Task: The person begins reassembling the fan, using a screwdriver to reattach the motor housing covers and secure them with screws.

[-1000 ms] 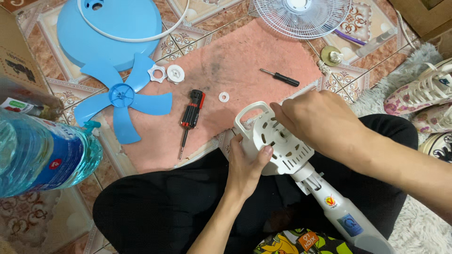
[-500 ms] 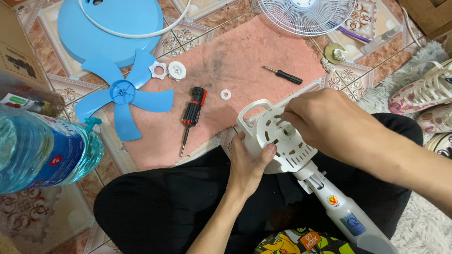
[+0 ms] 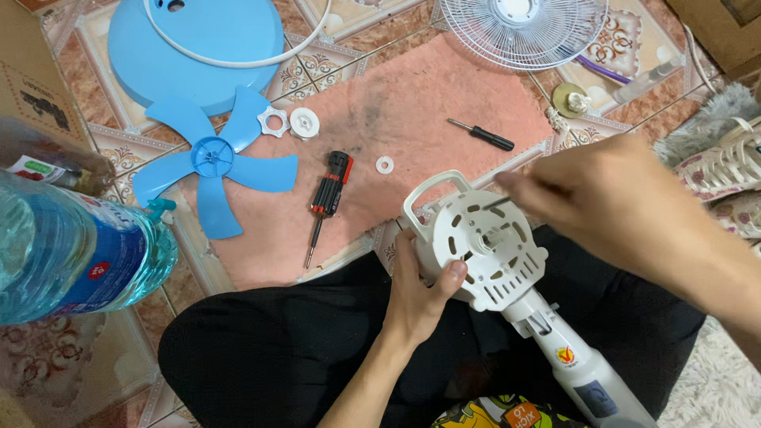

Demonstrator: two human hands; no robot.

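A white fan motor housing (image 3: pixel 483 246) with a handle loop rests on my lap, its grey-white stem (image 3: pixel 583 376) running down to the right. My left hand (image 3: pixel 420 289) grips the housing's lower left rim, thumb on its face. My right hand (image 3: pixel 610 210) hovers over the housing's upper right edge. Its fingertips are pinched on a thin grey rod-like piece (image 3: pixel 498 204) that points at the housing's face. What that piece is I cannot make out.
On the pink mat (image 3: pixel 412 95) lie a red-black screwdriver (image 3: pixel 326 198), a small black screwdriver (image 3: pixel 483 136) and a white washer (image 3: pixel 384 165). A blue fan blade (image 3: pixel 214 158), blue base (image 3: pixel 198 40), white grille (image 3: pixel 523 28), water bottle (image 3: pixel 71 254) and shoe (image 3: pixel 729 166) surround it.
My right hand has lifted off the housing and drawn back to the right, uncovering its face. My left hand keeps its grip.
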